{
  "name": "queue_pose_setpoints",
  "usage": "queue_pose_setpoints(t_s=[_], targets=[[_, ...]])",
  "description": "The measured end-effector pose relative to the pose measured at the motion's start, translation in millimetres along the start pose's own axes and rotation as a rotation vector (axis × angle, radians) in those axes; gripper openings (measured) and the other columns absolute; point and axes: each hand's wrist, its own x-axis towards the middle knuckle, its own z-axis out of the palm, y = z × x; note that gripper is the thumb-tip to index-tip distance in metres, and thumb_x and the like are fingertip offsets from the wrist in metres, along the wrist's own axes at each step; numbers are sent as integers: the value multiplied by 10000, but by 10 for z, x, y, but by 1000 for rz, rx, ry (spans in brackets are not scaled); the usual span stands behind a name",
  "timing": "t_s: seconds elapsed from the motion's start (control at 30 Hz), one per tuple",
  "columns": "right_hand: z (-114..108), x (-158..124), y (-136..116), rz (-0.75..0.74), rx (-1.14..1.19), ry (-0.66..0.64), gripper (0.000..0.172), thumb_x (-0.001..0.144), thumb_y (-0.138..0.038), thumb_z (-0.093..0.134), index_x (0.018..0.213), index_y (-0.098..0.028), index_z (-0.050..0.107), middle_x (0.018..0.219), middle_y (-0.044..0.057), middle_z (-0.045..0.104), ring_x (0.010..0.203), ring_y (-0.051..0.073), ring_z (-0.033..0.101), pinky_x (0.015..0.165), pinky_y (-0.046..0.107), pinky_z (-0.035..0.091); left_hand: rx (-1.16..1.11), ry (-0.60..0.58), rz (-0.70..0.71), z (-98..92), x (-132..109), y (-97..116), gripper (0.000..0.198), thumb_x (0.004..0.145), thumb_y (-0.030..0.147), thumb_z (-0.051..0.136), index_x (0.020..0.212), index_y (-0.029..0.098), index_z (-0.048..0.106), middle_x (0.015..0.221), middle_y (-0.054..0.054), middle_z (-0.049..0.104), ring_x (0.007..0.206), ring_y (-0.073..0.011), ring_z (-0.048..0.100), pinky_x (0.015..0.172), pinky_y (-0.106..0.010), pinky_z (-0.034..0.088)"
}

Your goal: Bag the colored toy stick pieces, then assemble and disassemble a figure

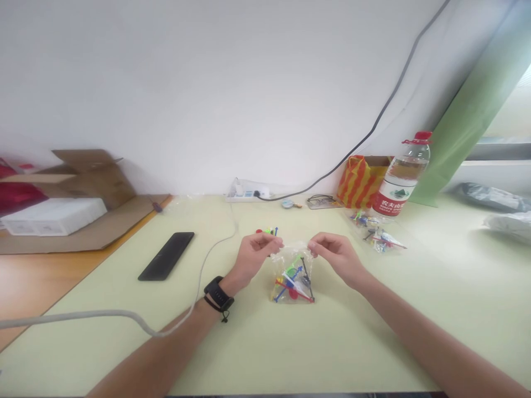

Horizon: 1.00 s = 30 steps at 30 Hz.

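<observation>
I am pinching the clear bag (292, 276) by its top corners, left hand (254, 252) and right hand (335, 255) level, bag hanging toward me over the tabletop (232, 342).

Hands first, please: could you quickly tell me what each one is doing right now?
Left hand: closed, fingers pinching the left top corner of the small clear bag.
Right hand: closed, pinching the bag's right top corner.

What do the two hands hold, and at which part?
Both the left hand and right hand pinch the small clear plastic bag of coloured sticks by its top edge.
</observation>
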Motion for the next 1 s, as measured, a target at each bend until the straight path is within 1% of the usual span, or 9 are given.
queue_pose_setpoints(t_s=[0.1, 0.2, 0.3, 0.43, 0.6, 0.67, 0.77, 0.87, 1.0], targets=[[33, -7, 6, -22, 44, 18, 334, 822, -436, 801, 1034, -225, 652, 823, 5, 631, 784, 173, 598, 729, 313, 505, 11, 20, 12, 48, -16, 2, 298, 723, 294, 887, 973, 166, 789, 795, -30, 725, 756, -147, 656, 736, -263, 538], [49, -6, 0, 27, 58, -1, 401, 880, -495, 733, 1169, -238, 629, 880, 15, 642, 789, 173, 612, 737, 322, 519, 36, -4, -9, 63, -35, 14, 287, 735, 303, 884, 965, 156, 797, 815, -37, 726, 761, -139, 651, 733, -252, 539], [64, -6, -29, 89, -3, -38, 356, 913, -528, 678, 1056, -203, 699, 826, 27, 655, 753, 171, 605, 726, 323, 516, 46, -4, -28, 61, -55, 36, 281, 726, 308, 891, 944, 155, 801, 865, -54, 747, 791, -151, 666, 760, -261, 551], [89, -10, -32, 83, -22, -94, 308, 869, -494, 740, 899, -188, 725, 756, 19, 656, 709, 160, 576, 681, 301, 485, 32, -34, -55, 74, -70, 61, 290, 753, 337, 872, 974, 163, 800, 908, -66, 766, 845, -176, 693, 788, -272, 559], [72, -2, 25, 44, -63, -32, 293, 860, -477, 754, 942, -198, 724, 845, 31, 691, 768, 173, 602, 713, 305, 486, 91, -60, -55, 104, -61, 20, 261, 785, 371, 845, 911, 146, 806, 844, -68, 767, 748, -156, 670, 712, -258, 535], [57, 6, 38, 60, -68, -51, 304, 843, -477, 771, 961, -200, 729, 896, 41, 709, 807, 184, 618, 744, 314, 493, 88, -63, -52, 107, -59, -4, 255, 782, 367, 847, 902, 145, 804, 827, -64, 765, 736, -152, 662, 700, -254, 526], [47, 17, 37, 90, -61, -96, 310, 844, -493, 763, 910, -191, 732, 836, 31, 696, 771, 178, 609, 725, 309, 485, 69, -66, -52, 107, -61, -15, 253, 765, 356, 861, 891, 145, 801, 809, -56, 758, 730, -145, 653, 683, -244, 515], [51, 23, 33, 77, -78, -54, 328, 879, -515, 716, 899, -188, 722, 739, 6, 640, 708, 159, 569, 673, 294, 456, 65, -58, -58, 107, -63, 2, 261, 751, 353, 872, 889, 143, 801, 776, -45, 741, 703, -130, 634, 662, -231, 505], [57, 25, 50, 67, -60, -37, 315, 865, -500, 735, 919, -189, 720, 789, 17, 655, 725, 159, 567, 684, 297, 462, 87, -52, -53, 94, -45, 11, 262, 771, 364, 856, 897, 141, 802, 757, -49, 736, 687, -130, 630, 645, -233, 504]])
